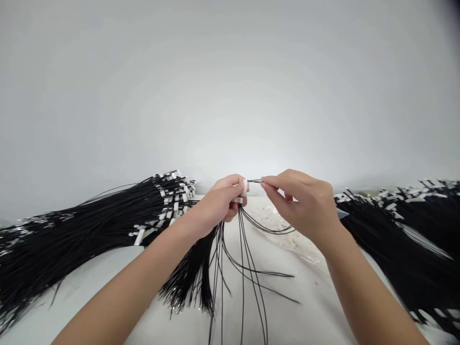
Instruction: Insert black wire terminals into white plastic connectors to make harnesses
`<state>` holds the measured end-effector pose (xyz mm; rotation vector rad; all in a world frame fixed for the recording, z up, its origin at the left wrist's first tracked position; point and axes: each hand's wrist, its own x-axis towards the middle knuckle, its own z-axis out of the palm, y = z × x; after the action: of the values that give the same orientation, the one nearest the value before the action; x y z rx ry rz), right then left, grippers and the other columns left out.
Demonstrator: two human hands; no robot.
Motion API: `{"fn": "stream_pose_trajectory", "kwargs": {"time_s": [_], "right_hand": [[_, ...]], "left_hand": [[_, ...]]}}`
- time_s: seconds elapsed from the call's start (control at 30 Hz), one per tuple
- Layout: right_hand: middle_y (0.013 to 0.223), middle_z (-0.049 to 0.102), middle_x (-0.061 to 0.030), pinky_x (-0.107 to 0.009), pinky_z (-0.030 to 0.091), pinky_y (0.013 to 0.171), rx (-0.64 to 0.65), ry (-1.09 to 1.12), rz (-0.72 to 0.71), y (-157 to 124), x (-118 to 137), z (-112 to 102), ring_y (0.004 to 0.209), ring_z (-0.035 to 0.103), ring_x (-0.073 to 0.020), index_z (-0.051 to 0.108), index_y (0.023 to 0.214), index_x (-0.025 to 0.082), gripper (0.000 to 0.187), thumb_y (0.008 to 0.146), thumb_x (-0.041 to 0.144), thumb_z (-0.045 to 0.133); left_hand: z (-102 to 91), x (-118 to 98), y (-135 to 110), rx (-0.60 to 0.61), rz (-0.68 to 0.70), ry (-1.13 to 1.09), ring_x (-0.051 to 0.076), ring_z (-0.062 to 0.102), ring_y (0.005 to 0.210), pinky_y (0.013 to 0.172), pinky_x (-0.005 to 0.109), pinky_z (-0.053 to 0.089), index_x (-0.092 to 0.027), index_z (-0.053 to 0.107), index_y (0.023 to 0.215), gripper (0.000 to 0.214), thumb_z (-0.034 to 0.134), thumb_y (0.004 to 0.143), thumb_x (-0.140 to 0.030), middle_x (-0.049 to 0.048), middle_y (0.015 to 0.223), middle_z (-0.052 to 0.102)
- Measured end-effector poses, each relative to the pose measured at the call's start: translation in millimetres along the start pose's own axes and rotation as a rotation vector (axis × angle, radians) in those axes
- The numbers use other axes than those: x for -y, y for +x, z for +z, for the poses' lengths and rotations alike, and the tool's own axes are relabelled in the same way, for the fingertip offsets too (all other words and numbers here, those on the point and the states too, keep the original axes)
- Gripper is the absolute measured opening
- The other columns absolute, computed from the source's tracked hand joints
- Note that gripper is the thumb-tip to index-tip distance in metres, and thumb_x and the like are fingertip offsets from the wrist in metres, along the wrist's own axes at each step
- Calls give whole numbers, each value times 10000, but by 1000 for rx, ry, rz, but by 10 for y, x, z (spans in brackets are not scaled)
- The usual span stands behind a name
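My left hand (221, 203) is closed around a small white plastic connector (244, 188), held up above the table's middle. Thin black wires (251, 268) hang down from it and trail onto the white table (316, 306). My right hand (300, 203) pinches the end of one black wire (256, 181) between thumb and forefinger, right at the connector's side. That wire loops down under my right hand.
A large bundle of black wires with silver tips (93, 225) lies across the left of the table. Another such bundle (406, 239) covers the right. A clear bag of small white parts (287, 235) lies beneath my right hand. A plain grey wall stands behind.
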<state>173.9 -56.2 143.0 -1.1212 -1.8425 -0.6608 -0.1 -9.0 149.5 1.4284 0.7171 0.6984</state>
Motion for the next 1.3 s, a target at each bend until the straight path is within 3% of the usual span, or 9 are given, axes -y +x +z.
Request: {"fn": "stream_pose_trajectory", "kwargs": {"time_s": [0.17, 0.5, 0.67, 0.73, 0.83, 0.9, 1.13, 1.3], "right_hand": [[715, 612, 54, -171, 337, 498, -22, -62, -99, -29, 3, 89, 579, 515, -41, 621, 831, 250, 136, 776, 151, 547], [675, 616, 67, -183, 328, 486, -86, -143, -171, -22, 9, 149, 549, 507, -44, 623, 806, 246, 153, 749, 116, 566], [811, 646, 15, -250, 370, 611, -189, -152, -220, 30, 62, 96, 690, 543, -107, 626, 824, 243, 154, 718, 133, 605], [796, 639, 24, -271, 367, 650, -87, -51, -293, 34, 84, 54, 691, 533, -103, 618, 820, 245, 164, 731, 114, 579], [786, 624, 39, -267, 349, 647, 173, 71, -374, 20, 111, 26, 656, 507, -80, 608, 786, 234, 167, 758, 95, 520], [796, 619, 43, -267, 337, 645, 263, 85, -390, 6, 122, 49, 647, 494, -73, 607, 757, 230, 190, 767, 82, 487], [727, 602, 57, -261, 331, 612, 192, 26, -440, -37, 92, 145, 602, 438, -74, 566, 722, 226, 179, 762, 66, 496], [744, 619, 35, -244, 370, 568, 97, 64, -472, -28, 28, 117, 599, 475, -77, 581, 769, 221, 142, 746, 87, 541]], "left_hand": [[33, -27, -28, 16, -4, 4, 33, 237, 446, 398, 189, 108, -187, 437, 733, 152, 448, 819, -311, -15, 618, 416], [45, -36, -38, 6, -26, 18, 24, 222, 415, 390, 189, 110, -189, 417, 727, 166, 452, 816, -325, -20, 627, 416], [16, -44, -42, -81, -30, 21, 17, 213, 384, 382, 190, 109, -196, 384, 718, 156, 419, 819, -309, -26, 647, 390], [4, -53, -40, -115, -36, 17, 20, 205, 383, 382, 189, 107, -195, 369, 705, 153, 413, 816, -291, -35, 620, 345], [-10, -57, -30, -125, -41, 8, 25, 207, 393, 382, 185, 117, -197, 368, 712, 148, 425, 808, -293, -38, 612, 324], [-13, -55, -22, -124, -45, 7, 26, 208, 399, 379, 184, 121, -199, 370, 719, 144, 431, 805, -297, -35, 622, 339], [-10, -58, -26, -149, -51, 17, 24, 208, 389, 386, 194, 113, -196, 369, 717, 148, 429, 807, -297, -41, 602, 314], [-9, -69, -30, -154, -44, 10, 19, 209, 387, 390, 203, 108, -190, 365, 712, 177, 433, 812, -319, -39, 610, 327]]}}
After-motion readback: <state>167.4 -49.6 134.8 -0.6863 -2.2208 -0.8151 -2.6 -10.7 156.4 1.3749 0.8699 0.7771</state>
